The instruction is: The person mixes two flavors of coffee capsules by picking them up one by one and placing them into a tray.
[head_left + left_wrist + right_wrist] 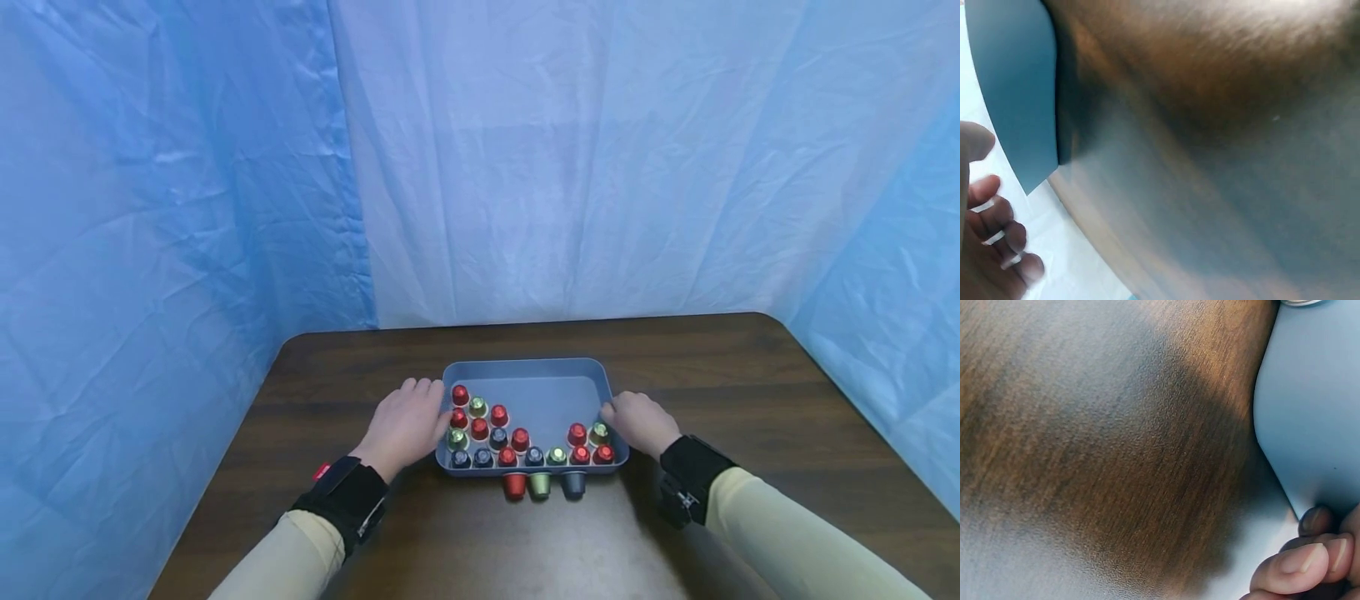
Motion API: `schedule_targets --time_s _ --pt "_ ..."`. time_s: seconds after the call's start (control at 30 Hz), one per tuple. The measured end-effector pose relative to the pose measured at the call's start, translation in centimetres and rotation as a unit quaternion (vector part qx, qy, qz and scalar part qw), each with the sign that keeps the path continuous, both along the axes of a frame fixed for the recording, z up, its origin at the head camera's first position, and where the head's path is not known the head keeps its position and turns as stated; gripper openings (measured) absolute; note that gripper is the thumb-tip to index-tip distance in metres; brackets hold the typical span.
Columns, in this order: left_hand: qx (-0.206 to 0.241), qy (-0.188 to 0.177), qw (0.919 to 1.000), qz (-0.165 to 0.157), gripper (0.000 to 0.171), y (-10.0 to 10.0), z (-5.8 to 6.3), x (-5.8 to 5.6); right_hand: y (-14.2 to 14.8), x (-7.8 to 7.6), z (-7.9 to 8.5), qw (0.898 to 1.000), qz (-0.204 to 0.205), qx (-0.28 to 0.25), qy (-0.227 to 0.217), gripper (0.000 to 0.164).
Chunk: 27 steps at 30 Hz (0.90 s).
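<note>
A blue-grey rectangular tray (540, 383) lies on the table, holding several coffee capsules in red, green and dark blue. Most fill its left side and front row, such as a red capsule (460, 394) at the back left. My left hand (408, 421) is at the tray's left side, its fingers loosely bent and apart from the tray wall (1019, 94) in the left wrist view. At the right side, my right hand (641, 421) grips the tray's rim, with curled fingers (1294, 565) against the outer wall in the right wrist view.
In front of the tray are a red capsule (514, 487), a green capsule (539, 486) and a dark blue capsule (573, 485). They sit on a dark wooden table (480, 550). Blue-white sheets (585, 167) hang behind it and at both sides.
</note>
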<state>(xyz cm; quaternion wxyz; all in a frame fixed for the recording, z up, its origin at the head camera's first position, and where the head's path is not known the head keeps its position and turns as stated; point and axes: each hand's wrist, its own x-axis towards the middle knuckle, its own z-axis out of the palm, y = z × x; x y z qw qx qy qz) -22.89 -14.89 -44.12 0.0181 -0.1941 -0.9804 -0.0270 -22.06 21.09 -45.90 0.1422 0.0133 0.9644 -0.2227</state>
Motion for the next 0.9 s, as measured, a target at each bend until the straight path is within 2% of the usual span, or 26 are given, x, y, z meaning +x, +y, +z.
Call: schedule_targets --time_s 0.17,0.33,0.4,0.6,0.7,0.9 --pt "0.014 -0.028 0.9983 0.050 0.038 -0.4 -0.7 0.4 0.0 0.0 0.1 1.000 0.001 -0.001 0.001 0.035" --pt "0.046 -0.095 0.9920 0.068 0.033 -0.1 -1.2 1.1 0.0 -0.1 0.1 1.000 -0.004 -0.001 -0.009 0.035" --pt "0.062 -0.112 0.9891 0.072 0.031 0.2 -1.3 1.3 0.0 -0.2 0.0 1.000 -0.008 -0.001 -0.013 0.035" --pt "0.105 -0.145 0.9775 0.112 0.029 0.9 -1.7 1.4 0.0 -0.2 -0.1 1.000 -0.004 0.001 -0.009 0.035" --pt "0.113 -0.156 0.9728 0.129 0.028 1.2 -1.8 1.5 0.1 0.0 -0.2 1.000 0.002 0.005 -0.003 0.036" --pt "0.099 -0.154 0.9725 0.144 0.027 1.7 -1.9 1.4 0.3 0.2 0.0 1.000 0.005 0.011 0.007 0.047"
